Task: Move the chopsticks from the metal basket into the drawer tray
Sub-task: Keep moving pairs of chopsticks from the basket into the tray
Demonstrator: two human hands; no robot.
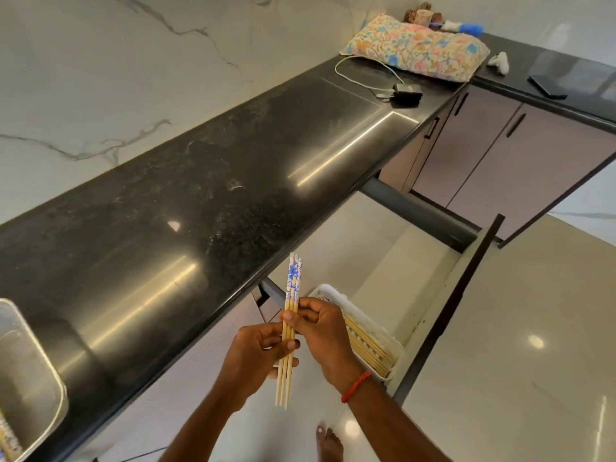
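**Hands.** Left hand [256, 356]: fingers curled round the lower half of a small bundle of chopsticks [293, 281], thumb across the front. Right hand [321, 330], red thread [356, 386] at the wrist: pinches the same bundle just above the left. Neither hand is free. The bundle stands near upright in the air, narrow tips down, in front of the surface edge and just left of the drawer tray.

**Drawer tray** [395, 356]. White plastic with a rounded rim, seated in the open drawer [466, 288]. Other chopsticks [363, 341] lie lengthwise in it.

**Metal basket** [36, 361]. Dull steel with rounded corners, at the left end of the surface [200, 181]. Its contents are mostly out of view.

**Hazards, as judged.**
- The sticks are smooth and loose against each other. Easing either grip while squaring them could let one slide out tip first to the floor, near the bare foot [328, 441].
- Lowered at an angle, the bundle could bridge the tray rim or land crosswise on the sticks lying there.

**Materials.**
- Chopsticks: pale bamboo, slim and tapering, with blue floral print on the thick ends.
- Surface: black speckled stone, polished and streaked with glare.
- Floor: glossy pale tile.
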